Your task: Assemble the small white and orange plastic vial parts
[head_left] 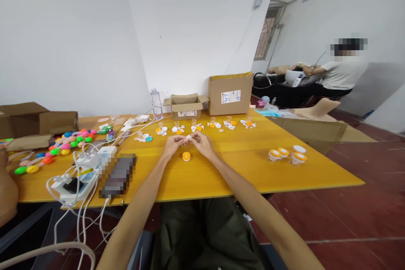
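our left hand (172,145) and right hand (203,143) meet over the yellow wooden worktop (240,164), fingers of both pinched on a tiny white part (189,137), small round orange cap (186,156) lying just below.

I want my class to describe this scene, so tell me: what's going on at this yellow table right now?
A seated person holds a small white piece between the left hand and right hand, fingertips meeting above the yellow table. An orange cap lies just below the hands. Small groups of white and orange parts line the far side, finished-looking little jars stand to the right, and colourful round pieces lie at left. Another person works in the background.
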`<state>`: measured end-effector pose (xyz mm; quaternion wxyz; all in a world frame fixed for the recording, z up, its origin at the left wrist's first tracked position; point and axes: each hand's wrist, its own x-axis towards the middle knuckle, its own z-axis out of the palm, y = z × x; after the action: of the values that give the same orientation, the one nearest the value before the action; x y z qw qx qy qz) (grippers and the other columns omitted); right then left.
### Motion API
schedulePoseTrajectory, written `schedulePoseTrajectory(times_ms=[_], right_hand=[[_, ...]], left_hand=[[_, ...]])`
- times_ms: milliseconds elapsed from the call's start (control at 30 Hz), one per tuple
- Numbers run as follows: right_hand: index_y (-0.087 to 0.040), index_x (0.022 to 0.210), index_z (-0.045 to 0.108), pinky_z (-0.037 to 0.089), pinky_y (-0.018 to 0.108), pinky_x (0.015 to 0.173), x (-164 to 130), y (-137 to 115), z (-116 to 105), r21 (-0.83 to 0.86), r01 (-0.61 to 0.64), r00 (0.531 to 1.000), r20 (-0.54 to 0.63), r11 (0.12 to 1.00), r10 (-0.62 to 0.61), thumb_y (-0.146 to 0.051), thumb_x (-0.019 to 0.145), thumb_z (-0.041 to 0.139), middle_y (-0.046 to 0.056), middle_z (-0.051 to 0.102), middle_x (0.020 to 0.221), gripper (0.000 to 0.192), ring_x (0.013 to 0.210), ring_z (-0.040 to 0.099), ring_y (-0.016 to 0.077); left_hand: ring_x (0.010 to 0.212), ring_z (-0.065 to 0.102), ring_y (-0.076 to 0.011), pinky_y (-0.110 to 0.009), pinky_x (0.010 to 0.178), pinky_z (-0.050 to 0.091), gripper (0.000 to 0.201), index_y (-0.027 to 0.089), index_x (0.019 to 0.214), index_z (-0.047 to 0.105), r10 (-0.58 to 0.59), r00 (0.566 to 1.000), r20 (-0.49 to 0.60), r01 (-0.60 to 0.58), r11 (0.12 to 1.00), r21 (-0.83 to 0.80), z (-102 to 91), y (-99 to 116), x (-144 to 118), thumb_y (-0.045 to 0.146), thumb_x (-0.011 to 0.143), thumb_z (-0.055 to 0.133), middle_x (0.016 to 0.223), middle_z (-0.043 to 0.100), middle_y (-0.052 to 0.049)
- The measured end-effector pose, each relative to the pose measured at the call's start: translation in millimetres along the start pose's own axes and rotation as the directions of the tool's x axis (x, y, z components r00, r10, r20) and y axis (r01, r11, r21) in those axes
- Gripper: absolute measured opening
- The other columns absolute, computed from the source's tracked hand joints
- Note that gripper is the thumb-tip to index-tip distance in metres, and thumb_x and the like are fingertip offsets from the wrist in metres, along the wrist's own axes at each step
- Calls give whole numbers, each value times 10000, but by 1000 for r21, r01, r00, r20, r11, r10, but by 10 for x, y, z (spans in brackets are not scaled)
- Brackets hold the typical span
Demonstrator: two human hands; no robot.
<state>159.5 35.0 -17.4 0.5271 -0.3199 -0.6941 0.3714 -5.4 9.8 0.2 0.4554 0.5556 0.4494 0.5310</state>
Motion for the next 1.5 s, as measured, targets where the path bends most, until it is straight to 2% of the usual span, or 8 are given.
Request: schedulePoseTrajectory(times_ms=[500, 900, 1100, 1300, 1500], right_hand=[[-232, 755, 563, 564, 321, 664, -9, -10, 12, -16, 22, 999, -23, 1000, -23, -416, 765, 665, 21, 698, 781, 211, 733, 687, 196], [-231, 760, 563, 563, 316, 673, -6, -24, 33, 31, -11, 998, -55, 999, 13, -410, 737, 692, 12, 690, 763, 222, 739, 685, 193], [-238, 832, 575, 570, 310, 728, 5, -9, 39, 69, -19, 997, -74, 997, 24, -405, 717, 729, 17, 693, 844, 254, 781, 678, 177], [-226, 841, 642, 576, 328, 757, 7, -30, 11, 83, -34, 999, -2, 996, 34, -421, 740, 709, 31, 712, 851, 230, 801, 683, 193], [-225, 814, 662, 589, 332, 685, 1, -60, 11, 111, -41, 999, 5, 993, 41, -446, 736, 708, 38, 715, 805, 238, 758, 684, 210]], left_hand=[[701, 674, -184, -299, 691, 511, 286, 177, 765, 769, -3, 1000, 30, 3, 1000, -3, -3, 9, -16, 397, 602, 852, 724, 753, -53], [699, 663, -183, -293, 697, 501, 280, 178, 692, 717, 16, 998, 53, -15, 1000, -23, 19, 74, -44, 415, 610, 842, 634, 700, -27], [701, 658, -178, -291, 696, 498, 280, 185, 701, 701, 39, 998, 54, -37, 999, -29, 26, 73, -41, 416, 614, 833, 662, 703, -21], [720, 664, -181, -292, 702, 499, 270, 182, 712, 694, 49, 996, 68, -47, 998, -30, 25, 69, -39, 405, 631, 824, 680, 709, -24], [698, 648, -169, -288, 695, 492, 250, 183, 706, 686, 57, 996, 70, -55, 998, -29, 35, 81, -51, 386, 640, 817, 677, 702, -19]])
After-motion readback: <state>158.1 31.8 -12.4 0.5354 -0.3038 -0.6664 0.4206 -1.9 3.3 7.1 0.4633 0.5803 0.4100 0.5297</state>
